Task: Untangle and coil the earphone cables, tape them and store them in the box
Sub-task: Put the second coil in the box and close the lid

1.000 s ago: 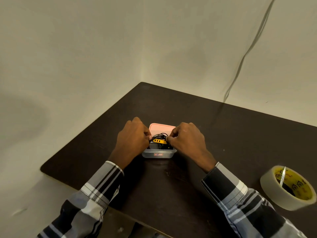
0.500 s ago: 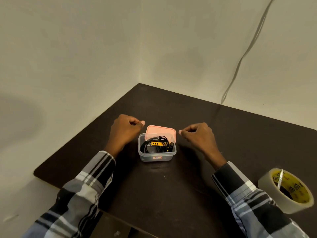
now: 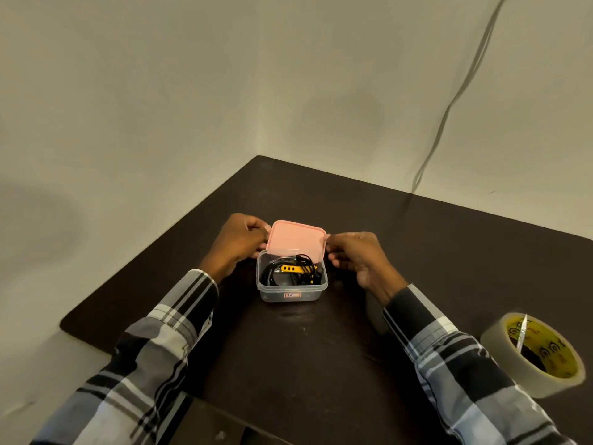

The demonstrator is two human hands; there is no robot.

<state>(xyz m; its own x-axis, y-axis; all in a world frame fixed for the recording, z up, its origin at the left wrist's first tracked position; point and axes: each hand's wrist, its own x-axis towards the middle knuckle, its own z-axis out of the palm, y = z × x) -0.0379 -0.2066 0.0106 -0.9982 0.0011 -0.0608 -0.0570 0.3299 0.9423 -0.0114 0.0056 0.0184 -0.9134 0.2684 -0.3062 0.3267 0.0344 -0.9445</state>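
A small clear plastic box stands on the dark table. Black coiled earphone cables with a yellow piece lie inside it. A pink lid is tilted over the box's far edge, raised at its front. My left hand pinches the lid's left edge. My right hand holds the lid's right edge. The near part of the box stays uncovered.
A roll of clear tape with a yellow core lies on the dark table at the right, near my right sleeve. The table's left edge and far corner meet cream walls. A thin cable hangs down the right wall.
My hands left the cables in the box, drew apart, then came back in and took the pink lid by its two sides. The lid now stands raised over the box's far edge.
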